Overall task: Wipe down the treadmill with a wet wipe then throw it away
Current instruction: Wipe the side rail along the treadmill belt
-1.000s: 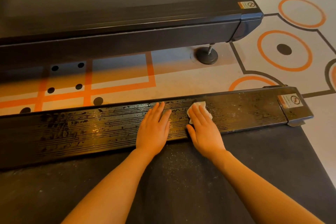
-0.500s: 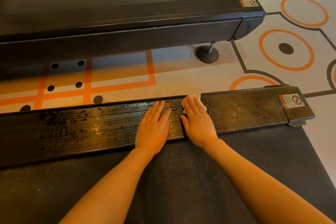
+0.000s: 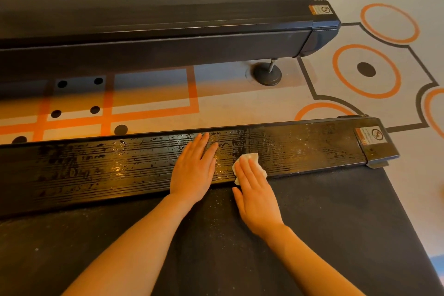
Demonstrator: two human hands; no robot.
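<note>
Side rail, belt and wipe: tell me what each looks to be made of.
Side rail: probably hard black plastic, ribbed lengthwise; glossy streaks show it is wet.
Belt: looks like matte dark rubber or a rubber-coated fabric, finely textured, dotted with pale specks.
Wet wipe: thin white non-woven fabric or paper, crumpled under the right hand.
</note>
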